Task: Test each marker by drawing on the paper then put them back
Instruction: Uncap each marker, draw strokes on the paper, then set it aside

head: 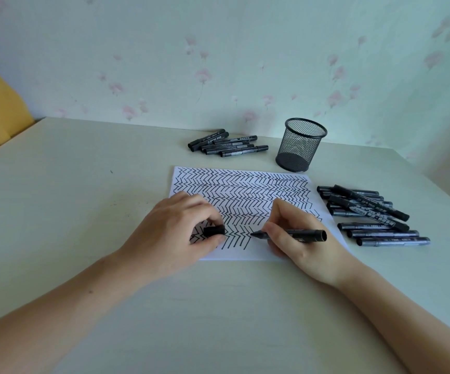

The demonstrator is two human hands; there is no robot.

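A white sheet of paper (241,190) covered with rows of black zigzag strokes lies on the table. My right hand (296,238) grips an uncapped black marker (307,234), its tip pointing left just over the lower rows of strokes. My left hand (175,233) rests on the paper's lower left corner and pinches the marker's black cap (214,231) between thumb and fingers. The cap's open end faces the marker tip, a short gap apart.
A black mesh pen cup (300,145) stands empty behind the paper. Several black markers (228,144) lie in a pile at the back, left of the cup. Another pile of several markers (372,214) lies right of the paper. The pale table (56,211) meets a flowered wall.
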